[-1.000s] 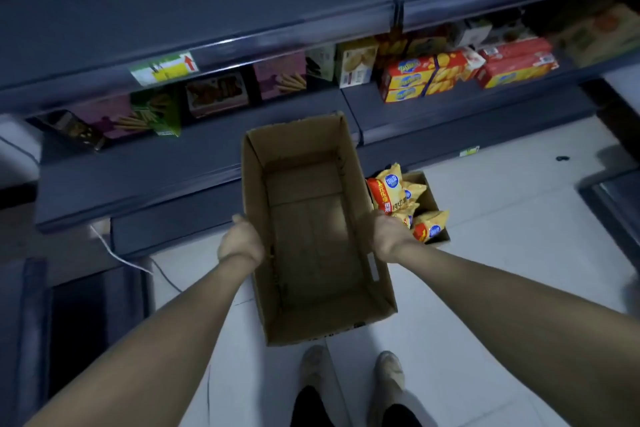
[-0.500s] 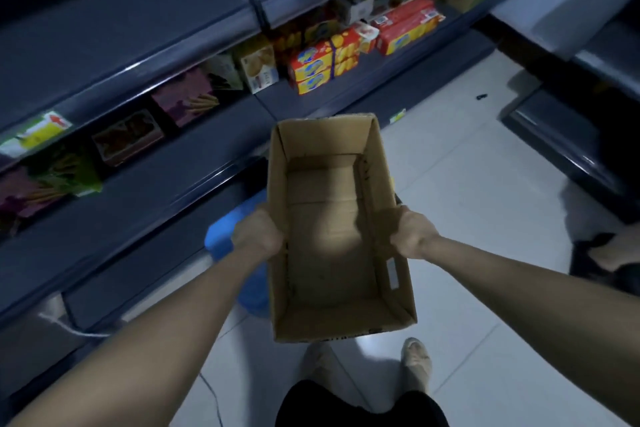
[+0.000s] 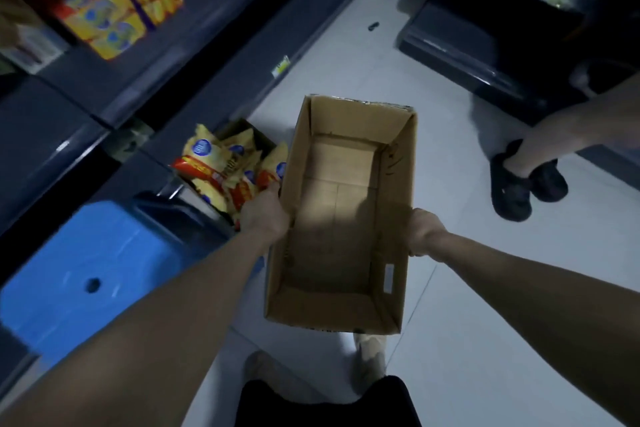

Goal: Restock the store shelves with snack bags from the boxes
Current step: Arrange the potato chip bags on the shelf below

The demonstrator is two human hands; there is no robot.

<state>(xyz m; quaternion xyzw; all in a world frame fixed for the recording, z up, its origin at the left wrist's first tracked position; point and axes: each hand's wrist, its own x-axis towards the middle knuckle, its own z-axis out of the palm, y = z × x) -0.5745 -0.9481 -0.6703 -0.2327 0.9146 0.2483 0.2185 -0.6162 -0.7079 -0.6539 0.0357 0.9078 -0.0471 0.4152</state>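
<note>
I hold an open cardboard box [image 3: 341, 191] with nothing inside it, above the floor in front of me. My left hand [image 3: 265, 213] grips its left wall and my right hand [image 3: 424, 230] grips its right wall. To the left of it, on the floor by the shelf base, stands a second box full of yellow and red snack bags [image 3: 221, 170]. Dark store shelves [image 3: 194, 31] run along the left, stocked with yellow and red biscuit boxes [image 3: 114, 14].
A blue plastic stool [image 3: 83, 274] stands at the lower left beside the shelves. Another person's legs in dark sandals [image 3: 519, 180] stand on the white floor at the right. A dark low display unit [image 3: 467, 45] sits at the upper right.
I have turned to the right with the cardboard box in both hands. The shelves slid off to the left, and the box of snack bags and the other person's legs came into view.
</note>
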